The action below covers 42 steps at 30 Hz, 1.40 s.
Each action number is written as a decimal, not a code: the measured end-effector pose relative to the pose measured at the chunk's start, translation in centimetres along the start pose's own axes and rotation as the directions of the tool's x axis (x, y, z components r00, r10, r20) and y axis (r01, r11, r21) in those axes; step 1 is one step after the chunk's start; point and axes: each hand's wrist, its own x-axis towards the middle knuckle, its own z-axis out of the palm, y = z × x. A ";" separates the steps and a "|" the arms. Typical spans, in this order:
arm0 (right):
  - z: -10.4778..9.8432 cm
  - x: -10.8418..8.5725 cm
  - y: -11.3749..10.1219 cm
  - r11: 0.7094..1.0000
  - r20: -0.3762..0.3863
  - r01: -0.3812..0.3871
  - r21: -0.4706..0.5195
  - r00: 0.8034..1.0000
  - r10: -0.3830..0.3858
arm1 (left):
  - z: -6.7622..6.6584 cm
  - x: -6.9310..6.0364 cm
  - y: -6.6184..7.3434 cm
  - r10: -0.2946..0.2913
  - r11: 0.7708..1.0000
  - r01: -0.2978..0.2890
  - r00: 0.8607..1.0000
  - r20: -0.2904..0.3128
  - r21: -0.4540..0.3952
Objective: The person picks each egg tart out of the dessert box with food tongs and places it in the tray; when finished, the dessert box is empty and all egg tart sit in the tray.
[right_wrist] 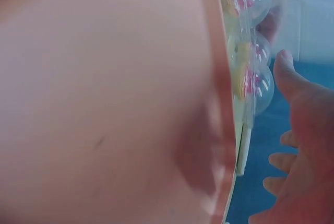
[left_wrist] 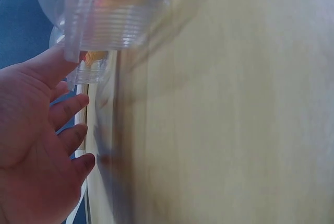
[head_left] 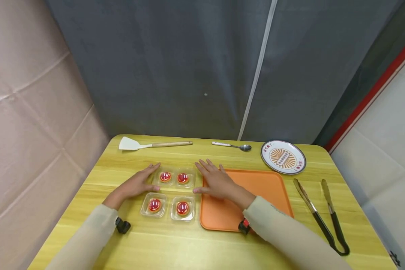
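Note:
Several clear plastic boxes, each with a small red-topped tart, stand on the table in two rows. Left of the back row box (head_left: 164, 182), my left hand (head_left: 136, 184) spreads its fingers, the fingertips near or at the box's edge. The front left box (head_left: 153, 205) lies just below its thumb. My right hand (head_left: 217, 183) hovers over the left part of an orange tray (head_left: 246, 221), fingers extended beside the back right box (head_left: 190, 182). Neither hand grips anything. In the right wrist view the right hand (right_wrist: 308, 140) is raised above the tray surface.
A white spatula (head_left: 129, 144) with a wooden handle and a spoon (head_left: 245, 147) lie along the back edge. A patterned plate (head_left: 271, 152) sits at the back right. Black-handled tongs (head_left: 320, 224) lie right of the tray. A grey curtain (head_left: 175, 75) hangs behind the table.

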 end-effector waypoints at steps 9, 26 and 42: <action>1.0 3.4 -2.1 0.997 0.042 0.059 0.045 0.997 -0.061 | 0.1 0.1 -0.1 0.004 0.999 -0.004 1.000 -0.014 -0.042; 2.2 8.5 -4.3 1.000 0.097 -0.004 0.024 0.995 0.001 | 0.4 0.3 0.0 -0.022 0.998 0.021 0.999 -0.027 -0.052; 3.6 8.3 -4.8 0.992 -0.017 -0.063 0.112 0.998 0.065 | 0.9 0.5 -0.3 -0.023 0.992 0.014 0.998 -0.065 -0.127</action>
